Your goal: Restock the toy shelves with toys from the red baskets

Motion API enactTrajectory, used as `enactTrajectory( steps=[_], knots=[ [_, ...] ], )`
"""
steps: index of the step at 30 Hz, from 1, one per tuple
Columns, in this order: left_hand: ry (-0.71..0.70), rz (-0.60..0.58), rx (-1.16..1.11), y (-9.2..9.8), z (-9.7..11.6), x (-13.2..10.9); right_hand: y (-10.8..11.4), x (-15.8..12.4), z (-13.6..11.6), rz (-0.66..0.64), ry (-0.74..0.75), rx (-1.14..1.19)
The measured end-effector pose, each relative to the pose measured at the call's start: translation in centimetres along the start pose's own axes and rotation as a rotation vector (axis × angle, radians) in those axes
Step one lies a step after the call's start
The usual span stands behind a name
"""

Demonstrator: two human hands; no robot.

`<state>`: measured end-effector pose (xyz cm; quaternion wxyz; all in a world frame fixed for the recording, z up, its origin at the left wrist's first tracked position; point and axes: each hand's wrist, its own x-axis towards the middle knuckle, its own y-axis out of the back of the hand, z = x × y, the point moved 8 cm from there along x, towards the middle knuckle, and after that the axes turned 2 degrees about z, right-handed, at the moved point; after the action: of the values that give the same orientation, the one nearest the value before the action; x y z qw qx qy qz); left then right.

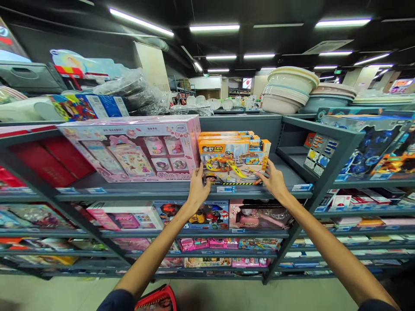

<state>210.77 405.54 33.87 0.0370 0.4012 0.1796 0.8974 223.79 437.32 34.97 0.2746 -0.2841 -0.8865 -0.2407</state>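
Left hand (197, 188) and right hand (273, 180) open, fingers gripping orange toy box (234, 160), label characters seemingly Chinese, unreadable

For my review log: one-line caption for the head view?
Both hands, left hand and right hand, grip the orange toy box on the grey shelf, beside a pink toy box.
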Motion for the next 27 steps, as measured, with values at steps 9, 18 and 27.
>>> enactTrajectory(
  steps=[9, 18, 27],
  knots=[
    [-0.028, 0.022, 0.11, -0.4, 0.7, -0.4, -2.0, 1.0, 0.4, 0.015, 0.028, -0.116],
    [-0.002, 0.019, 0.049, -1.2, -0.1, -0.9, -2.9, 1.7, 1.5, 0.007, 0.001, -0.095],
    [-0.107, -0.188, 0.021, 0.5, 1.3, -1.3, -2.3, -2.7, -5.1, 0.075, 0.293, -0.371]
  ],
)
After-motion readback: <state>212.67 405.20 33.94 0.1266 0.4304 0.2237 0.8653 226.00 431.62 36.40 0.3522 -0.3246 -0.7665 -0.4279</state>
